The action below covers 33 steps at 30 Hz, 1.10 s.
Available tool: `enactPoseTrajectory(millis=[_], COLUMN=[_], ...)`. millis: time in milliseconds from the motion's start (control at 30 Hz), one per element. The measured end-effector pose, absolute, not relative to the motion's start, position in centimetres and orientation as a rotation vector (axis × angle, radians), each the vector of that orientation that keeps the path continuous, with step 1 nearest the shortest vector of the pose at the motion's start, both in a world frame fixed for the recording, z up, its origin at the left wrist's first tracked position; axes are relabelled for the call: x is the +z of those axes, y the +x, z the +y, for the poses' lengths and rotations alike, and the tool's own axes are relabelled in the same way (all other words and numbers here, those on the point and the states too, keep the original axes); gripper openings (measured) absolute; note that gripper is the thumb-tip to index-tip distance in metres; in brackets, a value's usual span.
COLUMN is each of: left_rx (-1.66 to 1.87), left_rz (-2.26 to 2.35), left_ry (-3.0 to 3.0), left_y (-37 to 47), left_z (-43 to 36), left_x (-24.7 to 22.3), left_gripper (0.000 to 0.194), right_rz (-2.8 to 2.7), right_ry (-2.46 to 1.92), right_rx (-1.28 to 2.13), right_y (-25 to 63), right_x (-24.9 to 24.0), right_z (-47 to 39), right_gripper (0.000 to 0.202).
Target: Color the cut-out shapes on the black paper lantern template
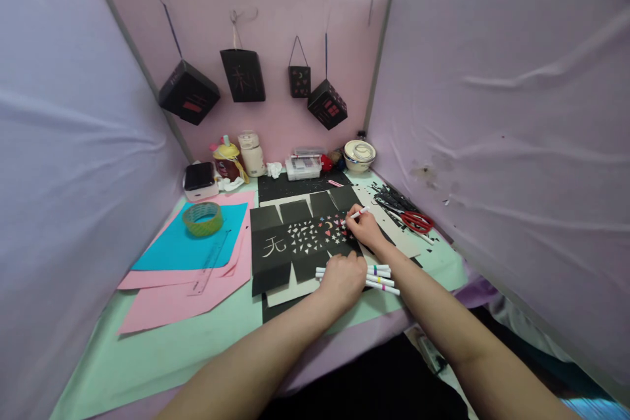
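One white marker (361, 212) pinched in right grip (365, 228); left grip (345, 275) over markers (384, 281), fingertips partly hidden, closure unclear.

The left hand (344, 275) hides the middles of the white markers (385, 283) and part of the black card (306, 210); its fingertips are out of sight. The right hand (365, 228) covers more of the card's right end. The ruler's (211, 265) markings are too small to read, and the far clear box's (304, 168) contents are blurred. Both forearms run off the near edge.
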<state>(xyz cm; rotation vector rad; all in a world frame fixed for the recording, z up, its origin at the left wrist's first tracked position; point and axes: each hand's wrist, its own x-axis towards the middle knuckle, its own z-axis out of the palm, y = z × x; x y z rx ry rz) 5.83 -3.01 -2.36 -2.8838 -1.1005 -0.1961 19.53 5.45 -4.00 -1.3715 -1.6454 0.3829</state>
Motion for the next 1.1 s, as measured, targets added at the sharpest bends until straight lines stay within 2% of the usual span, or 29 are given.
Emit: enactPoseTrajectory(millis=[667, 1100], left_rx=[-0.152, -0.168], left_rz=[-1.139, -1.138], left_ry=[-2.91, -2.913], left_y=[5.85, 5.86], left_z=[-3.05, -3.07], left_x=[-2.24, -2.13], left_gripper=[0.017, 0.018], right_rz=[-1.652, -1.624], right_ry=[-1.307, -1.4], right_rx=[0.548, 0.359], right_y=[19.38, 19.59], right_x=[-3.74, -4.15], right_z=[5.05, 5.47], right_gripper=[0.005, 0.008])
